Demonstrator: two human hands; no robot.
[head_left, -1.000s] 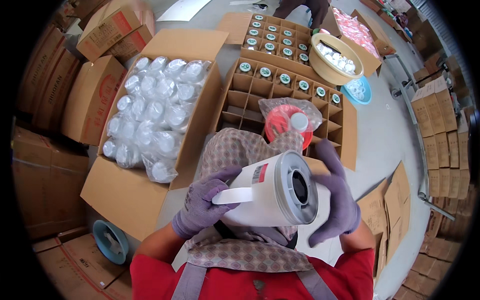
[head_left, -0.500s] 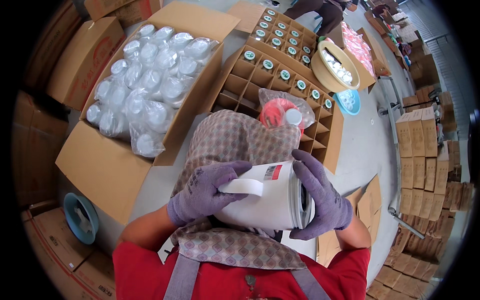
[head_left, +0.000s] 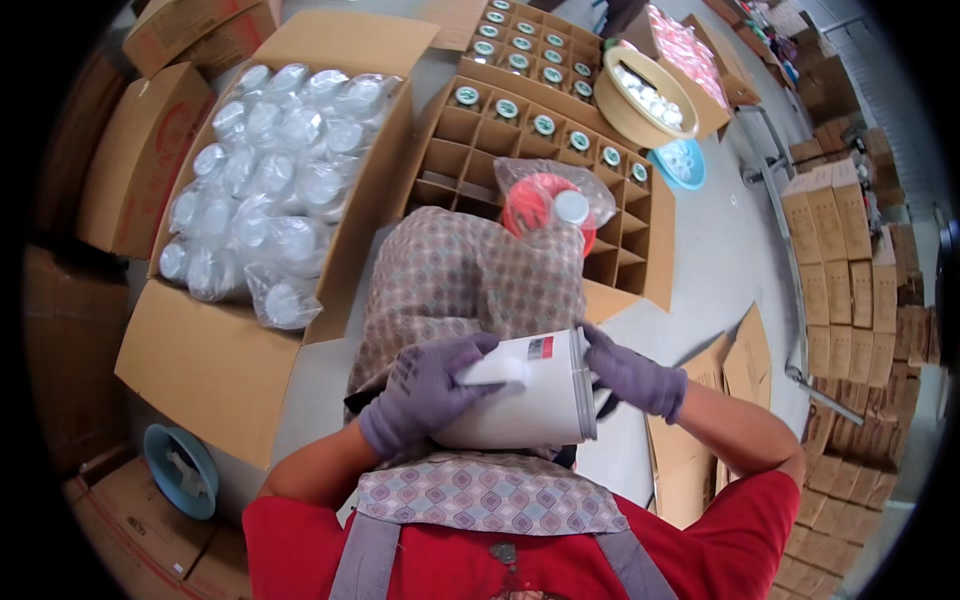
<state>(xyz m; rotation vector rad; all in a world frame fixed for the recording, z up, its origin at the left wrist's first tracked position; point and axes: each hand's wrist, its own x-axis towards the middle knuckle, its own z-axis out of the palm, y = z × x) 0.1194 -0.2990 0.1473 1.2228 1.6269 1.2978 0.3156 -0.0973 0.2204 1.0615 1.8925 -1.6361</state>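
A white handled jug (head_left: 535, 405) with a small red-and-black label lies on its side above my lap. My left hand (head_left: 425, 392), in a purple-grey glove, is closed around its handle side. The jug's grey-rimmed end points right. At that rim my gloved right hand (head_left: 637, 378) is bent inward, its fingertips partly hidden behind the edge. A pale edge shows below these fingers, too little to name. Past my knees, a red round container (head_left: 525, 205) with clear plastic film and a white lid (head_left: 571, 208) rests over the divided carton.
An open carton (head_left: 350, 290) of bagged clear containers stands left. Ahead, a divided carton (head_left: 655, 255) holds green-and-white-capped jars. A cream basin (head_left: 610, 95) and blue basin (head_left: 690, 180) sit far right; another blue basin (head_left: 160, 455) is near left. Stacked boxes (head_left: 835, 290) line the right.
My right hand has drawn back from spanning the jug's end and now bends at its upper rim, elbow further out. The left hand keeps its hold. The whole view has shifted slightly.
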